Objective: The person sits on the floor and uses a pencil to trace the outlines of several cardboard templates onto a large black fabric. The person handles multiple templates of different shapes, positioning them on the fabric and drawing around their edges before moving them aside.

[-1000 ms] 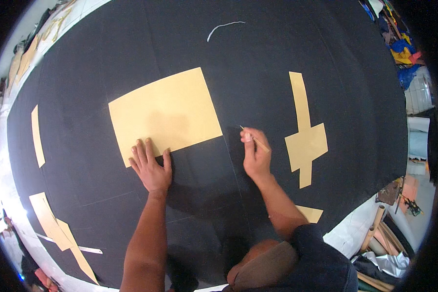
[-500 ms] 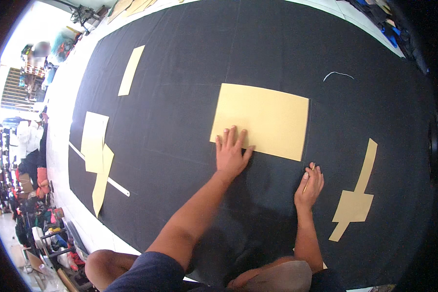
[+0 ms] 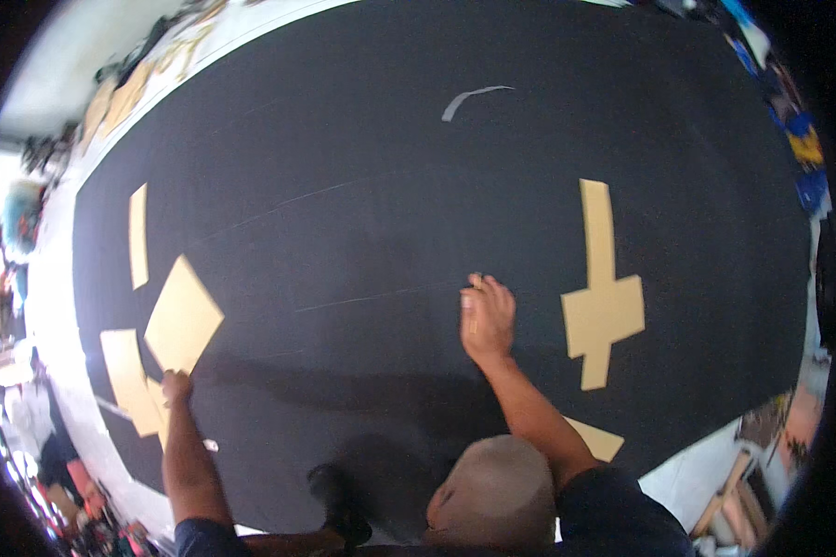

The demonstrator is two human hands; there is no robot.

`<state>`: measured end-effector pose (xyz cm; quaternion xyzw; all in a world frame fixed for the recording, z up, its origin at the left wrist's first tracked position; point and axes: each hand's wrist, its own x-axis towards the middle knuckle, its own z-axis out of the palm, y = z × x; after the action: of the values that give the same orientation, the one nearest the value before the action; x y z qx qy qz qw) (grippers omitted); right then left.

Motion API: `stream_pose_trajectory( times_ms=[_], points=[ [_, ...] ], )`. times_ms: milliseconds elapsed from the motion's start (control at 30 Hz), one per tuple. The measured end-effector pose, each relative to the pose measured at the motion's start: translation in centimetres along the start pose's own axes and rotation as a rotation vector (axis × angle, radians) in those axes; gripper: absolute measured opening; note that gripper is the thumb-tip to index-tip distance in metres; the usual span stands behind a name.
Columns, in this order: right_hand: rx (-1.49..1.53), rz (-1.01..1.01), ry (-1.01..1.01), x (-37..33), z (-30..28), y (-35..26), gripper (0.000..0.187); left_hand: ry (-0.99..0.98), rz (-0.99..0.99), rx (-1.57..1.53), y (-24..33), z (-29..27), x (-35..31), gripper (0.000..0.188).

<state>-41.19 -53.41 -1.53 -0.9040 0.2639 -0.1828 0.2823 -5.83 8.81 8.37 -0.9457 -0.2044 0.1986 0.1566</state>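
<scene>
On the left, my left hand [image 3: 176, 387] pinches the lower corner of a large tan card pattern piece [image 3: 184, 314]. This piece is tilted into a diamond over the black cloth [image 3: 362, 232]; whether it touches the cloth I cannot tell. Several other tan card pieces [image 3: 128, 376] lie overlapped beside that hand, on a white ruler [image 3: 113, 408] that they partly cover. Near the middle, my right hand [image 3: 492, 320] has its fingers curled around a thin pencil [image 3: 474, 325] and is just over the cloth. Faint chalk lines run across the fabric left of it.
Right of centre lie a tan card strip [image 3: 597, 227] and a squarish card [image 3: 604, 316]. Another card [image 3: 596, 438] is partly behind my right forearm. A narrow strip [image 3: 138, 237] lies far left, and a pale curved scrap [image 3: 474, 97] at the back. Clutter lines the floor around the cloth.
My left hand has taken hold of the large card and carried it from the middle to the left. My right hand still has the pencil. The whole view has shifted.
</scene>
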Motion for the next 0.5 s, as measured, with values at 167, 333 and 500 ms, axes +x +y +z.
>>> stream_pose_trajectory(
  times_ms=[167,333,500],
  points=[
    [-0.059,0.028,-0.038,-0.3,-1.0,1.1,0.024,0.081,0.662,0.019,5.1,-4.6,-4.6,0.043],
    [0.147,0.007,0.026,-0.8,-3.1,2.0,0.021,-0.167,0.801,-0.254,9.3,-13.9,-12.4,0.048],
    [0.148,0.079,0.153,-4.0,-8.8,4.8,0.025,-0.088,0.84,-0.124,1.2,-17.8,-13.7,0.047]
  ],
)
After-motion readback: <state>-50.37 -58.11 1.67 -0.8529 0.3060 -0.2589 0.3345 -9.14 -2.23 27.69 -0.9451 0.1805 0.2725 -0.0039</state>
